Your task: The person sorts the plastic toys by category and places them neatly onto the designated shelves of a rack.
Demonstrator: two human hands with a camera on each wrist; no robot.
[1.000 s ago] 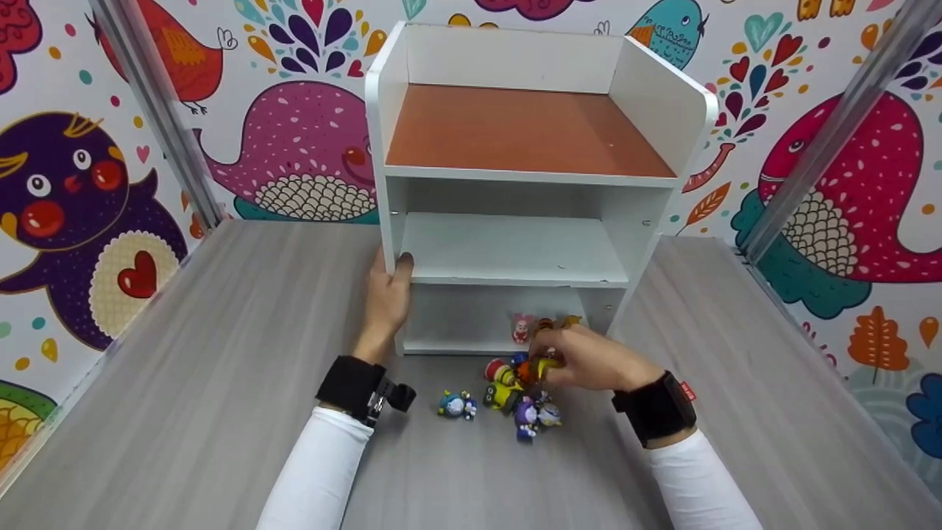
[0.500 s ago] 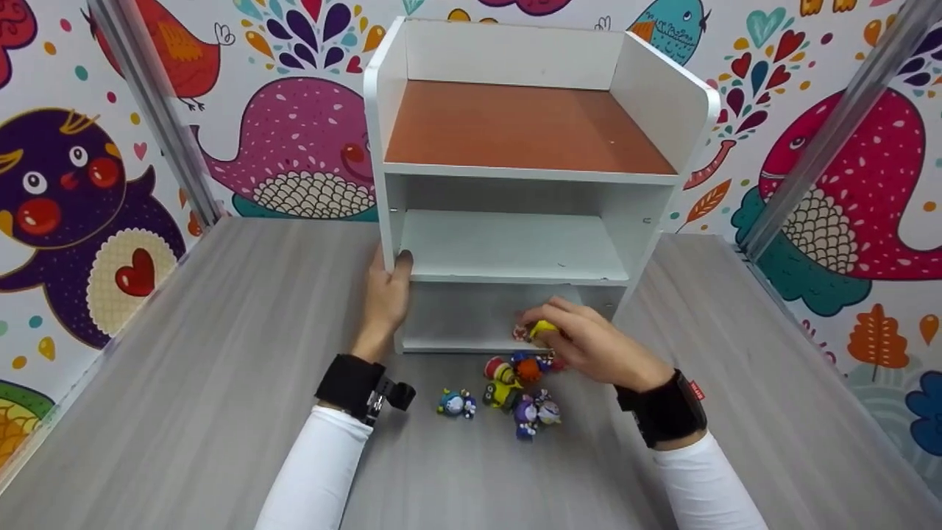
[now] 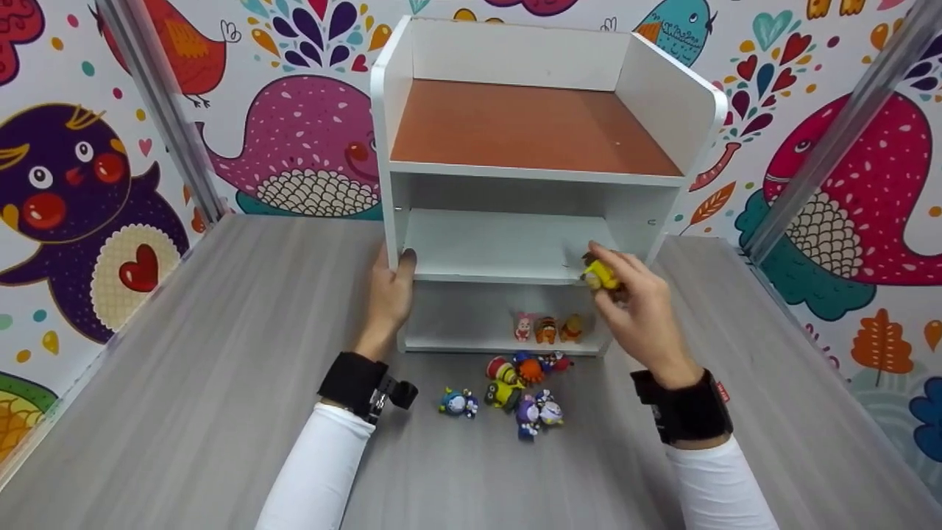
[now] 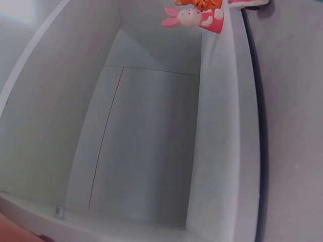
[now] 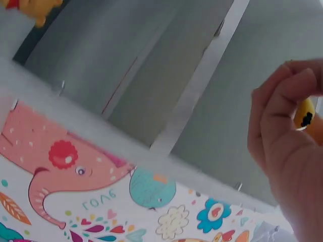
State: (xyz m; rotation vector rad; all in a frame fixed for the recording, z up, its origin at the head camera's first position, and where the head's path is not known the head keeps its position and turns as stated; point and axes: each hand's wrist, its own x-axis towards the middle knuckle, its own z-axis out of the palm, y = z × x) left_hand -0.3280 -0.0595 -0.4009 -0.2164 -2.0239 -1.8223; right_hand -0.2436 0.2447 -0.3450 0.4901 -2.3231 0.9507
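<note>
My right hand (image 3: 644, 309) pinches a small yellow toy figure (image 3: 600, 275) in front of the middle shelf's right end. In the right wrist view the curled fingers mostly hide that figure (image 5: 304, 117). My left hand (image 3: 386, 298) grips the left side panel of a white shelf unit (image 3: 508, 246), thumb on its front edge, other fingers largely hidden. On the bottom shelf, at the right, stand a pink piglet figure (image 3: 522, 327), an orange tiger figure (image 3: 546, 330) and a yellow bear figure (image 3: 571, 328). The piglet (image 4: 191, 17) also shows in the left wrist view.
Several toy figures lie heaped on the grey wood-patterned table (image 3: 235, 412) before the unit, among them a yellow-green one (image 3: 503, 395) and a purple one (image 3: 527, 416). A small blue-and-white pair (image 3: 458, 403) lies to their left. Cartoon-printed walls (image 3: 302, 140) stand behind and beside.
My right hand has lifted the yellow figure from the heap, past the bottom shelf, up and right to the middle shelf's front. My left hand keeps its grip on the side panel.
</note>
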